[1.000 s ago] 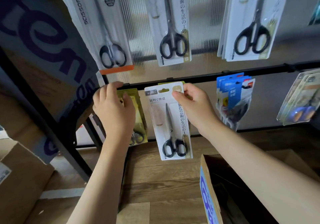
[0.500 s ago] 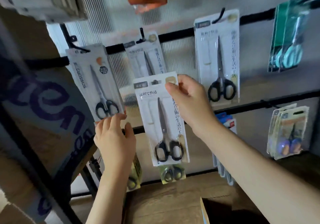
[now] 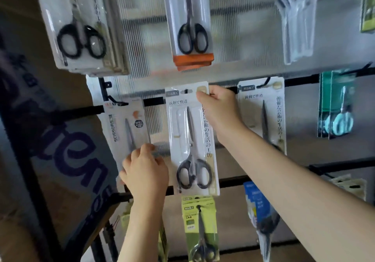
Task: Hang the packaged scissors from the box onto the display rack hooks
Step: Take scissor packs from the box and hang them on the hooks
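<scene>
Pinching the pack (image 3: 191,138) by its top right corner, our right hand (image 3: 220,111) held it upright against the rack (image 3: 154,101), long axis twelve to six, blades up, handles down. Its hang slot sat at the middle rail, between a grey pack (image 3: 126,125) at nine o'clock and a matching one (image 3: 261,115) at three. Our left hand (image 3: 145,172) rested, fingers loosely curled, on the grey pack's lower edge. Since half a second earlier we had raised the pack from below that rail.

A cardboard box (image 3: 67,156) with purple lettering leans at the left edge of the view — behind everything, a ribbed translucent panel (image 3: 239,28) fills the back.
</scene>
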### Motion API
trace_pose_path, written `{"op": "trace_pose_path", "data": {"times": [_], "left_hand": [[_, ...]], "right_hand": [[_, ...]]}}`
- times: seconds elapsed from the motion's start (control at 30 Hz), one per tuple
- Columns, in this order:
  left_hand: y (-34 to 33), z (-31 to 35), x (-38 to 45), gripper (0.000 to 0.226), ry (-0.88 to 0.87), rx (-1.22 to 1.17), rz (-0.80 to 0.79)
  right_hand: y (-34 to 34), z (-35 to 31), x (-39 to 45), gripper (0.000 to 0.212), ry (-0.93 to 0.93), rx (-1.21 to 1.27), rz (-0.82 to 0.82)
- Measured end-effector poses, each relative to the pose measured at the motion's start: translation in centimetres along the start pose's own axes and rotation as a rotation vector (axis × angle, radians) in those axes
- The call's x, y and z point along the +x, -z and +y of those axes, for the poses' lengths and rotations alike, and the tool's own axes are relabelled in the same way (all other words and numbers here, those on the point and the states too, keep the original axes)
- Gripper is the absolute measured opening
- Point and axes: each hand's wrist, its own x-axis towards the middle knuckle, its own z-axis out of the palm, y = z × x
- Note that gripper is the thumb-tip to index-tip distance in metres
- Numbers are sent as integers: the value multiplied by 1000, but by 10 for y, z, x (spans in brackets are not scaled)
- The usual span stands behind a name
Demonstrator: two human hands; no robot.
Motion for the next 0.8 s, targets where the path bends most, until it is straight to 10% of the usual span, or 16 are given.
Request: {"op": "trace_pose_path", "data": {"times": [0.8], "left_hand": [[-42, 28, -34, 23, -236, 268, -203]], "right_hand": [[42, 66, -49, 30, 85, -484, 25]]}}
